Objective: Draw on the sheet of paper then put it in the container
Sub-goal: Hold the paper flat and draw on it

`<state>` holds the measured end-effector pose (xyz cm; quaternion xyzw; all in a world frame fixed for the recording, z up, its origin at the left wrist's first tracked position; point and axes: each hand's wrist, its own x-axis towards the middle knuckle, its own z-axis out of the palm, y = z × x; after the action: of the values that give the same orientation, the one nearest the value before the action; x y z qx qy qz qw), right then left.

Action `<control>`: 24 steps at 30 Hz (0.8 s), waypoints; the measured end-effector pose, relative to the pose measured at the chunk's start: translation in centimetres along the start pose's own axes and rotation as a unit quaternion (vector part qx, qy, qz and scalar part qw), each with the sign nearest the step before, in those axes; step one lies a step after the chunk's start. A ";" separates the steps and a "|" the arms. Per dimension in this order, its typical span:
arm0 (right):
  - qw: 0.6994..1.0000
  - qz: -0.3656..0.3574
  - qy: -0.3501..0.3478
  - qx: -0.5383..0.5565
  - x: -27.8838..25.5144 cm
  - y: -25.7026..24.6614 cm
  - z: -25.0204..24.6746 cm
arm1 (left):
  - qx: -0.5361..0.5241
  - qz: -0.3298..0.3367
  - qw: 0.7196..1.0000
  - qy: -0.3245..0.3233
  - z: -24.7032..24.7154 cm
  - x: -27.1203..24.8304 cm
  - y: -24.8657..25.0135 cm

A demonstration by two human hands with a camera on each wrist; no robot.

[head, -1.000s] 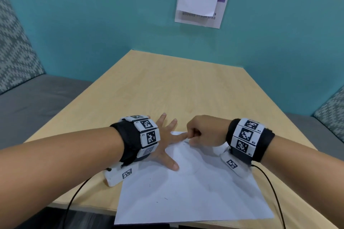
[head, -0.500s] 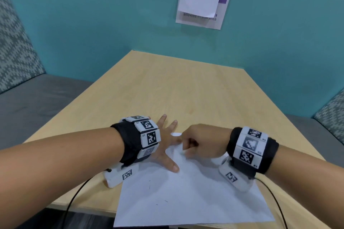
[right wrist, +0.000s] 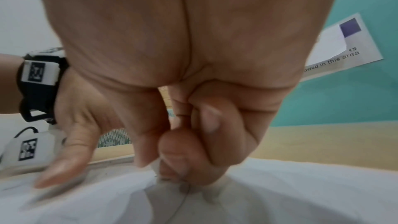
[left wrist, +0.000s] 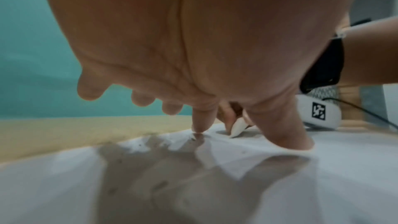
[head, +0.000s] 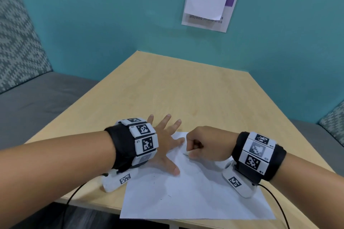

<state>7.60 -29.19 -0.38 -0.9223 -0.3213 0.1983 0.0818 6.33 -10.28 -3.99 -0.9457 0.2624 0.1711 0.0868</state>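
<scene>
Paper (head: 195,197) lies flat at the near edge of a light wooden table (head: 176,89), its near corners reaching the table's front edge, as a person draws on it. The right hand (head: 206,145) is curled into a fist around a small white drawing tool (left wrist: 237,128), pinched between thumb and fingers with its tip on the sheet near the paper's far left corner; most of the tool is hidden inside the fist, and what kind it is cannot be told. A thin dark line (right wrist: 183,200) runs across the sheet below the tip. The left hand (head: 165,147) lies beside the fist with fingers straight and spread, holding nothing: forefinger and thumb press the sheet along its left part, while the other fingertips reach past the paper's far edge over bare wood. Faint specks and marks dot the sheet nearer the viewer. Both wrists wear black bands with white blocks printed in black-and-white square codes, and thin black cables (head: 275,202) trail from them toward the near table edge. Beyond the paper the tabletop runs bare to a teal wall (head: 93,24). Grey bench seats with zigzag-patterned cushions (head: 16,42) flank the table left and right of the paper. On the wall above hangs a sign (head: 210,5), partly covered by a white sheet, with a purple square and the readable words "allowed in this area".
</scene>
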 end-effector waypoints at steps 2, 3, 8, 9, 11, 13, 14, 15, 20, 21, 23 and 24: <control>1.000 0.013 0.009 -0.011 0.0 -0.1 -0.2 | -0.009 -0.005 1.000 -0.024 0.6 -0.7 -0.4; 1.000 0.018 0.012 -0.015 0.0 -0.2 -0.4 | -0.013 -0.006 0.999 -0.028 0.9 -0.9 -0.6; 0.999 -0.044 -0.018 -0.006 -0.8 -2.8 1.0 | -0.028 0.003 0.999 -0.018 1.6 -0.8 -0.9; 0.998 -0.056 -0.025 -0.015 -0.8 -3.2 1.4 | -0.030 0.003 0.999 -0.017 1.6 -0.8 -1.0; 0.998 -0.041 -0.014 -0.036 -0.2 -3.0 0.9 | -0.038 0.003 0.999 -0.013 1.8 -0.7 -1.3; 0.999 -0.012 0.005 -0.044 0.6 -2.1 0.0 | -0.040 -0.002 0.999 -0.013 1.9 -0.6 -1.4; 0.999 -0.010 0.005 -0.047 0.8 -2.1 -0.2 | -0.039 -0.005 0.999 -0.011 1.8 -0.6 -1.4; 0.999 -0.019 -0.001 -0.049 0.8 -2.3 0.0 | -0.038 -0.008 0.999 -0.012 1.8 -0.7 -1.3; 0.998 -0.035 -0.028 -0.049 0.9 -2.7 0.1 | -0.041 -0.006 0.999 -0.001 2.0 -0.7 -1.2; 0.999 -0.011 -0.011 -0.047 1.2 -2.1 -0.5 | -0.042 -0.011 0.999 -0.002 2.2 -0.7 -1.3; 0.999 0.001 0.002 -0.051 1.6 -1.7 -0.6 | -0.041 -0.015 0.999 -0.005 2.1 -0.7 -1.3; 0.999 -0.015 -0.002 -0.051 1.5 -2.0 -0.2 | -0.038 -0.015 0.999 -0.006 2.0 -0.7 -1.3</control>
<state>7.62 -26.67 -0.13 -0.9202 -0.3446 0.1820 0.0368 5.82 -8.36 -5.53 -0.9509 0.2412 0.1856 0.0552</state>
